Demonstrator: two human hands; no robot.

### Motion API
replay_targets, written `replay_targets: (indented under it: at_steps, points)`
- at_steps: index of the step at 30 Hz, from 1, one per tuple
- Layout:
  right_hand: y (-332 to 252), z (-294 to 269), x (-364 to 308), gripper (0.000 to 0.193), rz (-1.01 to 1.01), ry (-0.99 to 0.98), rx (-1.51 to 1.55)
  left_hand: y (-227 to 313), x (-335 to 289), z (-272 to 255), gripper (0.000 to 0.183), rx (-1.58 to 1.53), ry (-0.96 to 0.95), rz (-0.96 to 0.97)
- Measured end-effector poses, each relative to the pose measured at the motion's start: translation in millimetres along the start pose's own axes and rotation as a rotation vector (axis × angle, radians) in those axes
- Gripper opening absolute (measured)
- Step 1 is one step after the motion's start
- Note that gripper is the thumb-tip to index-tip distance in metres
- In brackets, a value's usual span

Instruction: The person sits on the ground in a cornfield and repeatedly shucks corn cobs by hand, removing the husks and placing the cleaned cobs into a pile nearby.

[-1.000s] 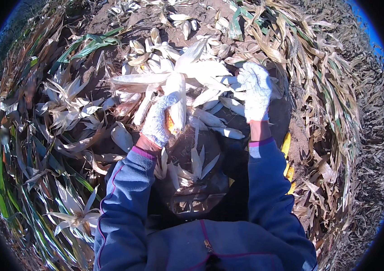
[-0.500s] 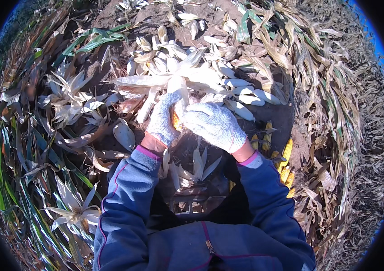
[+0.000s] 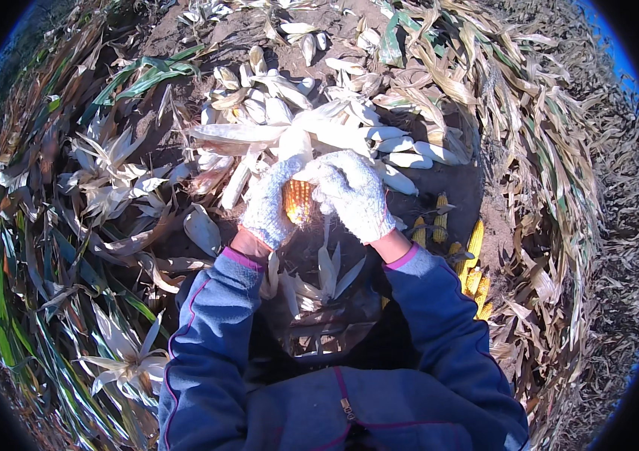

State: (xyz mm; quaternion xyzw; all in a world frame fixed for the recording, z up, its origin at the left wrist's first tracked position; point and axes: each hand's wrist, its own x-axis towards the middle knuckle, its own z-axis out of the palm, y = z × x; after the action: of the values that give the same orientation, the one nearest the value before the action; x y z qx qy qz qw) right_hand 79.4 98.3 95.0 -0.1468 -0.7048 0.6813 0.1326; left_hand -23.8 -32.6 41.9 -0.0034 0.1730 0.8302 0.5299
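Both hands wear white knit gloves and meet in front of me at an ear of corn [image 3: 297, 201], its orange kernels bare at the near end. My left hand [image 3: 267, 204] is wrapped round the ear from the left side. Bent fingers of my right hand [image 3: 351, 193] press at the husk on the ear's right side; what exactly they pinch is hidden. Pale husk leaves [image 3: 295, 141] spread outward from the ear's far end, like a star, over a heap of unhusked ears [image 3: 278, 89].
Husked yellow ears [image 3: 474, 244] lie on the soil right of my right forearm. More unhusked ears [image 3: 409, 160] rest beyond them. Dry stalks and leaves [image 3: 537, 188] bank up on the right; greener leaves [image 3: 4, 301] are at the left. An opened empty husk [image 3: 131, 361] lies by my left sleeve.
More of the ear's orange kernels now show between my hands. My right hand has shifted slightly left and its fingers have curled more. My left hand keeps its hold.
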Motion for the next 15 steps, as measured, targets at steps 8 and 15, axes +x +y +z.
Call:
replay_targets:
  at_steps: [8, 15]
  points:
    - [34, -40, 39, 0.013, -0.086, 0.364, 0.387, -11, -3, 13, 0.05, 0.63, -0.007, -0.012]
    - [50, -147, 66, 0.013, -0.25, 0.624, -0.934, -11, -23, 25, 0.07, 0.859, -0.136, -0.204]
